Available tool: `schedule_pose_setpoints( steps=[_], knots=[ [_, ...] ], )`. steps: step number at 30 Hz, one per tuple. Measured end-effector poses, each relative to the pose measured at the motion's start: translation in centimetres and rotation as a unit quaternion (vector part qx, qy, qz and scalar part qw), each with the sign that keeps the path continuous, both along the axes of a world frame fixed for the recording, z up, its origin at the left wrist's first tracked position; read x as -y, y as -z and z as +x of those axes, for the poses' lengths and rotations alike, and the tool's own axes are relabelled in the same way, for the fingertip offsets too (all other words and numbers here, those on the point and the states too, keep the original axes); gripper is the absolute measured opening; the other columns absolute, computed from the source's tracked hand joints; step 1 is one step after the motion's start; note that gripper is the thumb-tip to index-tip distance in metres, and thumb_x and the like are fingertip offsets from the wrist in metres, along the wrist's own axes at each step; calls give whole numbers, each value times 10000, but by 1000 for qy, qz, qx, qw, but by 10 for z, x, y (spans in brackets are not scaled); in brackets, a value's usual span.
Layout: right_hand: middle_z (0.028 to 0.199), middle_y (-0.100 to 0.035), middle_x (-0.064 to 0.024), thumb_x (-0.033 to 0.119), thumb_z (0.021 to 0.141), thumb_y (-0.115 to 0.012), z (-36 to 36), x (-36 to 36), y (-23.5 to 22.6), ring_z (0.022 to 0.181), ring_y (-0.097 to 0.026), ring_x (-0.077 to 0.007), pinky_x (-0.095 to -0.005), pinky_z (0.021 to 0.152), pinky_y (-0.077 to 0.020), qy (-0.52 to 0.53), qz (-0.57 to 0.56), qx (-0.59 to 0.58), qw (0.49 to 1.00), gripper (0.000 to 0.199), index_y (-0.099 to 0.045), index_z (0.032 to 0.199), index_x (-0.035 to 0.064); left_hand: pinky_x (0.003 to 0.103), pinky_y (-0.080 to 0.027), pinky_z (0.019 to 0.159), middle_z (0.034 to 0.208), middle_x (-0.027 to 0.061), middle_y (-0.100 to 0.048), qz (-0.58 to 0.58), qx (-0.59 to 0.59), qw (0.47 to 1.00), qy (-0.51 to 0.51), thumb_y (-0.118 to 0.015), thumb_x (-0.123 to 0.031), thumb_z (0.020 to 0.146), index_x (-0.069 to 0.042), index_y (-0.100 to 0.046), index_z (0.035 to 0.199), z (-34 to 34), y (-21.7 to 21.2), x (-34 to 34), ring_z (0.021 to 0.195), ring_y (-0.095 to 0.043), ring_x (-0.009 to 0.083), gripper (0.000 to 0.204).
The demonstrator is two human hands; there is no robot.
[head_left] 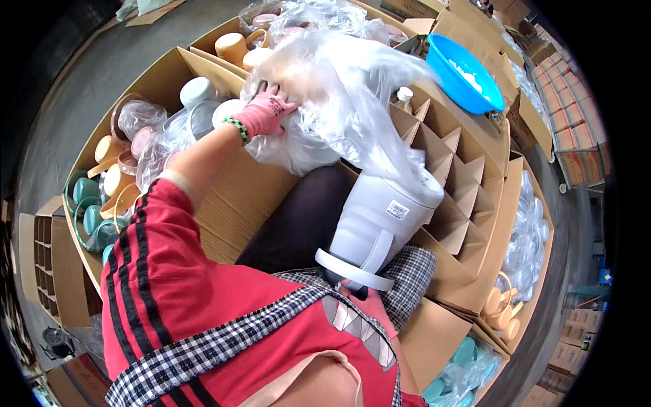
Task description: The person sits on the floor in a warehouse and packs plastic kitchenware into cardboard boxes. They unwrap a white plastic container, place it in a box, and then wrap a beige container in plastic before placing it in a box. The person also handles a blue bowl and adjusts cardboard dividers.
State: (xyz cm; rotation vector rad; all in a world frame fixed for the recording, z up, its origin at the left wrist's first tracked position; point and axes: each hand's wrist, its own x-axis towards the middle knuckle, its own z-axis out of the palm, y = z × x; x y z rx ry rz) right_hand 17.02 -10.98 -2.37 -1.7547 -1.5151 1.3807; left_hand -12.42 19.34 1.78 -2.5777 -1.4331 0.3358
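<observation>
A grey tumbler [380, 214] with a looped handle and a small label lies tilted over my lap, its ringed end toward me. My right hand [373, 305], in a pink glove, grips it at that ringed end; the rim hides most of the fingers. Farther up, my left hand [266, 114], also gloved in pink, has its fingers spread against a heap of clear plastic bags [325, 88]. Part of this thin plastic trails down and touches the tumbler's far end.
At my left, an open carton [224, 197] holds grey, orange and green cups, some bagged. A carton with cardboard dividers [468, 197] stands at my right. Beyond it sits a blue basin [461, 74] with white bits. Another carton with bagged cups [522, 237] is at far right.
</observation>
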Motion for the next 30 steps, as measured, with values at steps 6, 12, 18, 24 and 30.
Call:
schedule_pose_setpoints(
  steps=[6,12,18,24,30],
  knots=[
    [912,-581,-121,292,709,-661,5,7,18,864,-553,-260,-345,763,-426,18,3,0,1000,330,-562,928,66,394,-468,702,823,151,-603,123,350,915,-160,-474,-141,697,-113,-627,828,13,-62,-66,787,-586,297,203],
    [905,-579,-119,308,715,-655,7,5,18,862,-549,-245,-342,760,-425,12,-15,-29,999,347,-553,933,58,378,-465,731,843,185,-595,275,400,858,-166,-473,-173,696,-62,-612,852,-24,-113,-87,807,-569,334,237],
    [1027,-556,-160,383,727,-622,9,9,26,970,-519,-294,-349,837,-394,-2,-69,24,997,459,-532,1035,56,366,-413,835,980,226,-555,16,421,893,-156,-530,-168,710,-27,-564,1012,-3,-17,-61,948,-520,349,335],
    [1002,-573,-162,385,725,-623,13,2,23,982,-520,-286,-341,845,-394,-54,-92,-2,994,459,-544,1026,47,388,-362,893,1131,205,-433,183,472,860,-63,-610,-181,687,-37,-430,1150,8,-26,-2,1049,-419,375,517],
    [923,-606,-95,242,756,-630,18,11,47,885,-558,-185,-294,789,-425,-43,-62,26,997,296,-572,973,49,369,-369,854,1051,170,-480,88,605,786,94,-611,-215,723,-4,-480,1033,82,-31,59,998,-464,309,397]
  ],
)
